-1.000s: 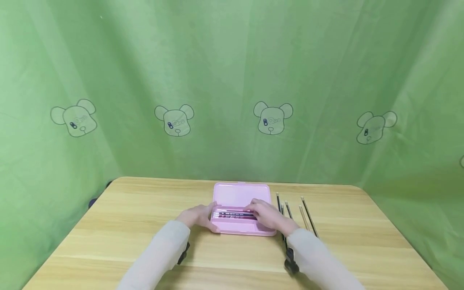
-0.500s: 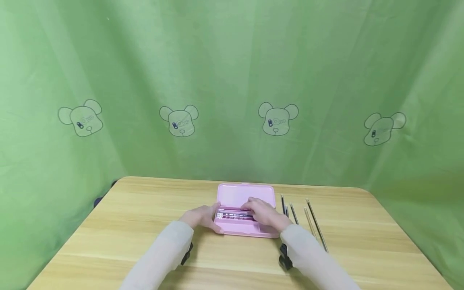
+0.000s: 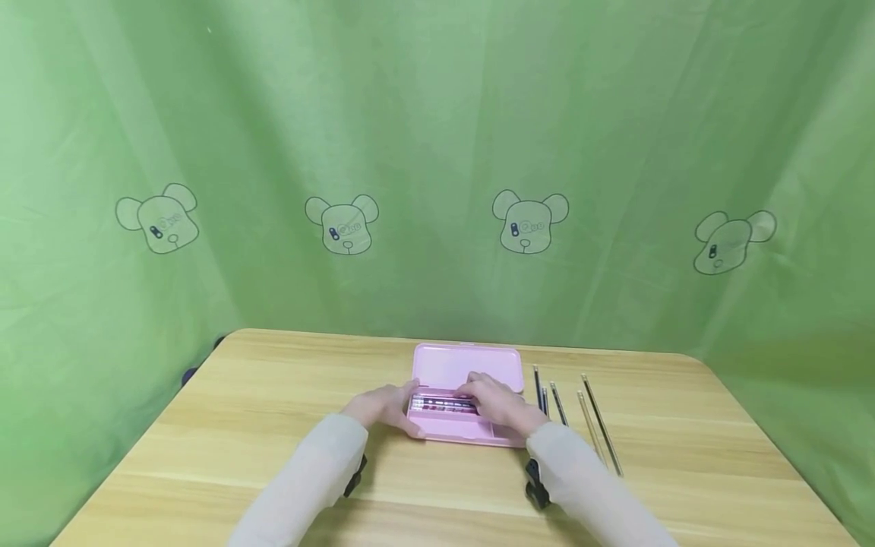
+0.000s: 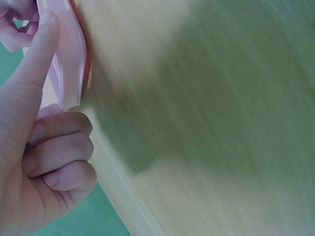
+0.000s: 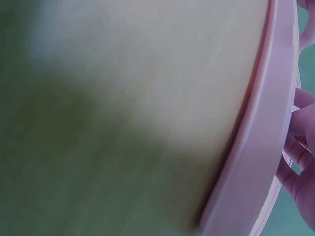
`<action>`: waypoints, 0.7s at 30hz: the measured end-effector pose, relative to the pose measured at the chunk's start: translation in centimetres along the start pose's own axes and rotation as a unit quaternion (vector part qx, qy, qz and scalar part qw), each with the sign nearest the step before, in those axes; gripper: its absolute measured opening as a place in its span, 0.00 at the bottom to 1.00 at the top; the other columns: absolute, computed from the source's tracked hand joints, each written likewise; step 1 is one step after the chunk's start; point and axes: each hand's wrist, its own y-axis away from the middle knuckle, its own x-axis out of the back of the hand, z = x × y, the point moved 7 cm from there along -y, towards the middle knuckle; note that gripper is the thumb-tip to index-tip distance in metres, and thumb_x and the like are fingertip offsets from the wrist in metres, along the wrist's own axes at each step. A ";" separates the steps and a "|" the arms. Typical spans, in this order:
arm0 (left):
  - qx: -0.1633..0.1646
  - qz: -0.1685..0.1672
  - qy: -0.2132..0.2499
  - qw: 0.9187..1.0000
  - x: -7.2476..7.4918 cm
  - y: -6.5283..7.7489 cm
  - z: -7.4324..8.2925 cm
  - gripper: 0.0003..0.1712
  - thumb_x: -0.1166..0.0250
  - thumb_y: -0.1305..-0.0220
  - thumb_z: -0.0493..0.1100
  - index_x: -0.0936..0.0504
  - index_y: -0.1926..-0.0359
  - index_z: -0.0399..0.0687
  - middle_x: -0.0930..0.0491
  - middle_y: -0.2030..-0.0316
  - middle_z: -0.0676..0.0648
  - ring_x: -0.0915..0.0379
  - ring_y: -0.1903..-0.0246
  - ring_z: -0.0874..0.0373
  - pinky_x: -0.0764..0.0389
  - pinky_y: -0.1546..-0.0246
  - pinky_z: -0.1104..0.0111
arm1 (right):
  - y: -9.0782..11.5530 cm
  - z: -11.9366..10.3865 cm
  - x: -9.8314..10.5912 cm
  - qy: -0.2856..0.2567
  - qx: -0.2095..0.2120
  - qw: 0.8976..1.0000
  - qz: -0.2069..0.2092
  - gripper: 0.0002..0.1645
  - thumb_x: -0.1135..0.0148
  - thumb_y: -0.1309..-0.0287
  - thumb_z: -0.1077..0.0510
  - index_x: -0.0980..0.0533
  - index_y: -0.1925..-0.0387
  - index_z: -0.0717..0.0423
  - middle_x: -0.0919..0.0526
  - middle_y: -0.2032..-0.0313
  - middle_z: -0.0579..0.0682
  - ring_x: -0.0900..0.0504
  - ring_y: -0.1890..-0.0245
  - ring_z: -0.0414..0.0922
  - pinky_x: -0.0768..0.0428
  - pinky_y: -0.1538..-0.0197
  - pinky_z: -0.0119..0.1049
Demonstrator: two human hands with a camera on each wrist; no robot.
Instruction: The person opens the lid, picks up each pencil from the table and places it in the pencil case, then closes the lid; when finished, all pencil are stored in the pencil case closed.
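A pink pencil case (image 3: 451,428) lies on the table with its lid (image 3: 472,366) tipped back. Several pencils (image 3: 440,405) lie lengthwise in its back compartment. My left hand (image 3: 387,406) grips the case's left end; in the left wrist view the thumb (image 4: 42,49) lies along its side and the other fingers are curled. My right hand (image 3: 502,404) reaches over the right half, its fingers down at the pencils' right ends. In the right wrist view, bent fingers (image 5: 300,152) show behind the case wall (image 5: 266,123). Whether they pinch a pencil is hidden.
Right of the case, several loose pencils (image 3: 601,424) lie pointing away on the wooden table (image 3: 273,395), partly behind the right forearm. Green cloth (image 3: 437,289) hangs behind the table and at both sides.
My right fingers have shifted a little left along the case. The pencils inside lie closer together than a second ago. My left hand keeps its grip. The head view has turned slightly.
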 end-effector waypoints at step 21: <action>0.003 0.003 -0.010 1.000 -0.1 -0.1 0.1 0.61 0.28 0.61 0.62 0.50 0.30 0.48 0.37 0.38 0.36 0.40 0.39 0.44 0.37 0.39 0.54 | 1.2 0.4 0.7 -0.022 0.042 0.999 0.025 0.17 0.45 0.48 0.71 0.20 0.57 0.58 0.22 0.68 0.47 0.23 0.65 0.44 0.22 0.54 0.41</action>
